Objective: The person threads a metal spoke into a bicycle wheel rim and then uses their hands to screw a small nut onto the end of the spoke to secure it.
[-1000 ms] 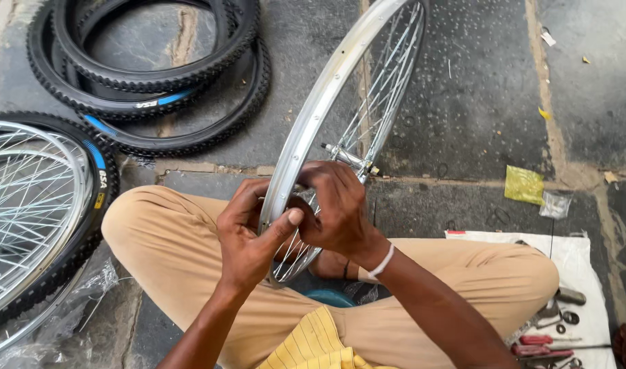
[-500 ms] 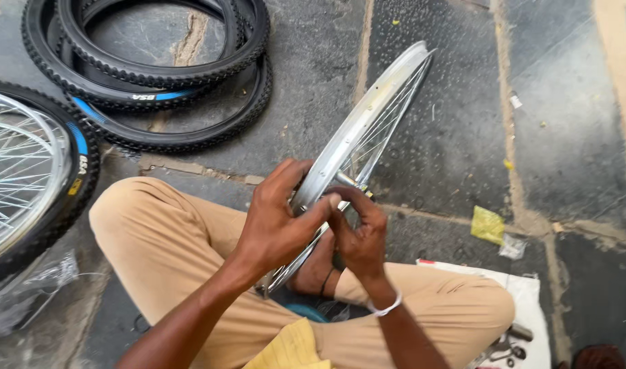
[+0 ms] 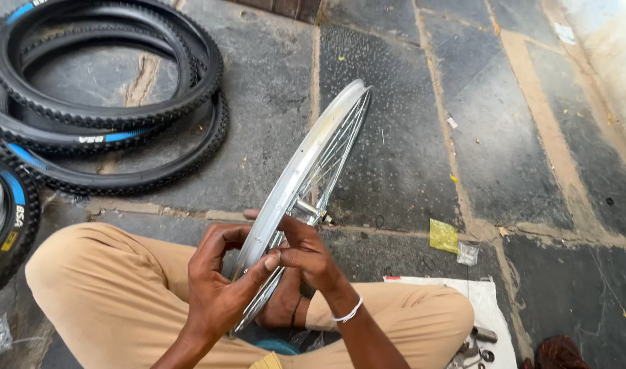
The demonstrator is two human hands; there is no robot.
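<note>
You sit cross-legged with the silver spoked bicycle rim (image 3: 306, 184) upright over your lap. Your left hand (image 3: 220, 290) cups its near edge, thumb pressed to the metal; your right hand (image 3: 306, 256) pinches at the rim beside it. This looks like spoke-fitting work, which wants fine fingertip control. Small metal parts (image 3: 480, 345) lie on a white sheet (image 3: 487, 301); stacked tyres (image 3: 108, 102) lie beyond.

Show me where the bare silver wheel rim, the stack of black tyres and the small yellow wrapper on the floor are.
silver wheel rim (image 3: 306, 164), head view, on the outer band of the rim.
stack of black tyres (image 3: 121, 113), head view, on the knobbly tread of the top tyre.
yellow wrapper (image 3: 443, 236), head view, on the wrapper's middle.
</note>
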